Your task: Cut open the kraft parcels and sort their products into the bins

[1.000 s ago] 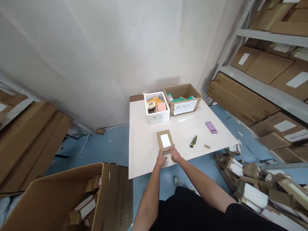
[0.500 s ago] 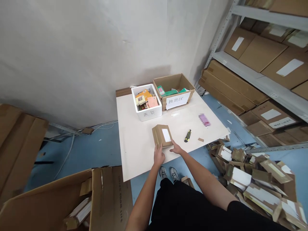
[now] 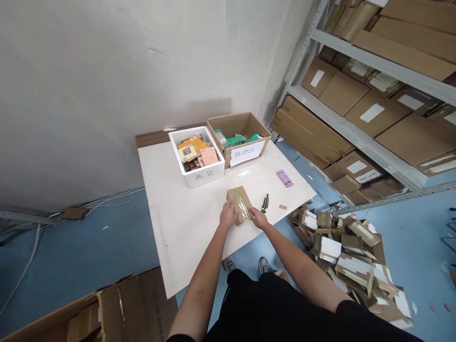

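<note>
A small cardboard box [image 3: 239, 195] is between my two hands over the front part of the white table [image 3: 160, 204]. Shiny clear tape runs along its upturned face. My left hand [image 3: 228, 215] grips the left side, and my right hand [image 3: 258, 218] has hold of the lower right side. Whether the box rests on the tabletop or is slightly lifted, I cannot tell. Just right of my right hand lies a black and yellow utility knife [image 3: 265, 203]. A cardboard scrap [image 3: 282, 207] and a blurred-out purple item [image 3: 284, 178] lie farther right.
At the table's back stand a white foam box [image 3: 204, 177] of booklets and small packets, and a labelled open carton [image 3: 261, 128] with green packages. Shelves [image 3: 356, 126] of cartons rise at right. Opened boxes [image 3: 352, 266] are heaped on the floor; a large carton [image 3: 135, 304] stands lower left.
The small box has been turned over: its white label faced up before, and now a taped face does. Both hands have shifted their hold on its sides. The view has swung right.
</note>
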Demonstrator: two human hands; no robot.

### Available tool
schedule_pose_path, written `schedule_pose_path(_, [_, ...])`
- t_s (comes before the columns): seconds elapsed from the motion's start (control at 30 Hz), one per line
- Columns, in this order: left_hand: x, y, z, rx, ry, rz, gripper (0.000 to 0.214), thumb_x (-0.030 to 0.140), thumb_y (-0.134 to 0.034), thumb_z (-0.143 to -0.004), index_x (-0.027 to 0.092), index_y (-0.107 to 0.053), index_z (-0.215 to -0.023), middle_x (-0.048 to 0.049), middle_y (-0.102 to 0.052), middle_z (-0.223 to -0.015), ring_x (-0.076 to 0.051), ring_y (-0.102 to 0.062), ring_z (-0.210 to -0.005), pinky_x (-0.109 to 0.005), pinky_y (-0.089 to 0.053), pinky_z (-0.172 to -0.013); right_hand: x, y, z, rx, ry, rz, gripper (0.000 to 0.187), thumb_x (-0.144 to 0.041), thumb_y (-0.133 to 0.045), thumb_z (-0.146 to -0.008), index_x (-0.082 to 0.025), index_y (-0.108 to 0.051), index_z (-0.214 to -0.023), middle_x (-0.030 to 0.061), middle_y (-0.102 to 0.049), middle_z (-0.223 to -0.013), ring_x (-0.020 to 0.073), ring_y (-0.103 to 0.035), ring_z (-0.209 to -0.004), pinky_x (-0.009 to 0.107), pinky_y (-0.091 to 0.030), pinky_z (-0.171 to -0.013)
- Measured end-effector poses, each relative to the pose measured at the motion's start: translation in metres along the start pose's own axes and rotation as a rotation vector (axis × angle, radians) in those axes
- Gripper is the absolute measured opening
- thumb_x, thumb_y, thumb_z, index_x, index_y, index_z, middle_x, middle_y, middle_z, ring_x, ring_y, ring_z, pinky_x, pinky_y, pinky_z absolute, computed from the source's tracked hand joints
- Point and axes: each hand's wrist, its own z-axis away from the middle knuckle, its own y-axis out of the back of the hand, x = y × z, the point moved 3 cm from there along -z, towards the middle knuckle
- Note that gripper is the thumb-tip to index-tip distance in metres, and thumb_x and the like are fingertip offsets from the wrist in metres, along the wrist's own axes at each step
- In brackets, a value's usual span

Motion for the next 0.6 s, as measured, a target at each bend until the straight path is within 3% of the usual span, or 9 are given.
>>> schedule_pose_path(0.17, [0.003, 0.006, -0.027, -0.227, 0.079, -0.113, 0.106, 0.045, -0.080, -0.077, 0.030, -0.028, -0.168, -0.0062, -0.012, -0.180, -0.042, -0.012, -0.164, -0.053, -0.037, -0.124, -0.013, 0.013, 0.000, -0.056, -0.041, 0.098, 0.066, -0.011, -0.060, -0.089, -0.032, -0.055, -0.151, 0.0038, -0.056, -0.156, 0.0257, -0.062, -0.131, 0.036, -0.051, -0.108])
schedule_pose_path(0.33, [0.001, 0.008, -0.027, -0.254, 0.176, -0.212, 0.109, 0.055, -0.081, -0.076, 0.035, -0.025, -0.168, -0.0053, -0.012, -0.181, -0.048, -0.017, -0.161, -0.060, -0.039, -0.119, -0.005, 0.024, -0.008, -0.052, 0.037, 0.044, 0.074, -0.008, -0.058, -0.084, -0.029, -0.053, -0.155, 0.0057, -0.048, -0.164, 0.0259, -0.049, -0.147, 0.040, -0.041, -0.121])
schedule_pose_path(0.4, [0.001, 0.009, -0.024, -0.247, 0.200, -0.234, 0.109, 0.062, -0.079, -0.077, 0.038, -0.024, -0.168, -0.0046, -0.012, -0.181, -0.049, -0.018, -0.160, -0.061, -0.040, -0.118, 0.013, 0.034, -0.014, 0.032, -0.034, 0.003, 0.070, -0.011, -0.056, -0.088, -0.025, -0.052, -0.157, 0.0070, -0.049, -0.163, 0.0244, -0.046, -0.150, 0.039, -0.036, -0.125])
schedule_pose_path(0.47, [0.004, 0.007, -0.022, -0.221, 0.226, -0.242, 0.107, 0.066, -0.075, -0.080, 0.039, -0.021, -0.169, -0.0037, -0.011, -0.181, -0.048, -0.021, -0.159, -0.060, -0.042, -0.116, 0.040, 0.045, -0.022, 0.092, -0.195, -0.026, 0.062, -0.016, -0.055, -0.093, -0.020, -0.052, -0.155, 0.0114, -0.054, -0.159, 0.0251, -0.050, -0.147, 0.038, -0.039, -0.123])
schedule_pose_path(0.6, [0.017, -0.012, -0.014, -0.151, 0.311, -0.258, 0.104, 0.065, -0.067, -0.087, 0.036, -0.013, -0.171, -0.0044, -0.007, -0.181, -0.046, -0.032, -0.153, -0.054, -0.047, -0.112, 0.098, 0.055, -0.041, 0.018, -0.500, -0.045, 0.048, -0.033, -0.057, -0.099, -0.015, -0.060, -0.143, 0.0201, -0.069, -0.137, 0.0308, -0.068, -0.127, 0.040, -0.054, -0.104])
